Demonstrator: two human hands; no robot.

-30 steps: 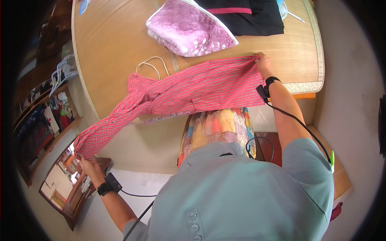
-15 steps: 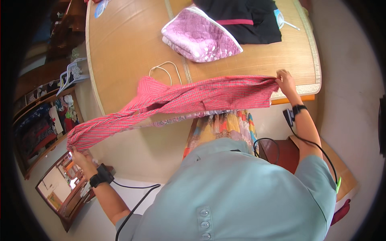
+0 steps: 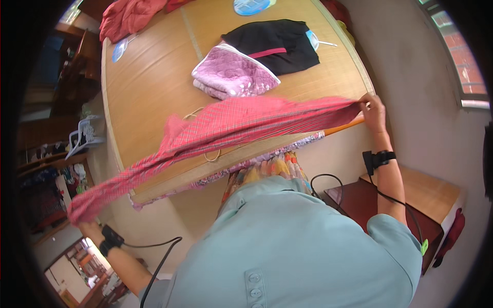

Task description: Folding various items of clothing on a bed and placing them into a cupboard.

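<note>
A red checked garment (image 3: 221,122) is stretched in a long, loosely gathered strip above the near edge of the mat-covered bed (image 3: 149,92). My left hand (image 3: 91,231) is closed on its left end, out past the bed's corner and lower than the other end. At the bed's right edge, my right hand (image 3: 376,114) pinches the opposite end. Part of a thin pale loop (image 3: 212,156) shows below the cloth; the garment covers the rest. Just beyond lie a folded purple quilted cloth (image 3: 233,74) and a folded black garment (image 3: 277,43) with a pink stripe.
Hand fans, one blue (image 3: 251,6), lie on the bed, with a heap of red cloth (image 3: 131,18) at its far left. White hangers (image 3: 84,136) hang at the left by clothes shelves. To the right stand a wooden cabinet (image 3: 421,197) and a wall. Cables trail from both wrists.
The garment has been drawn wider: my left hand has moved outward and down, my right hand slightly right. The view has shifted, showing more of the bed's far side.
</note>
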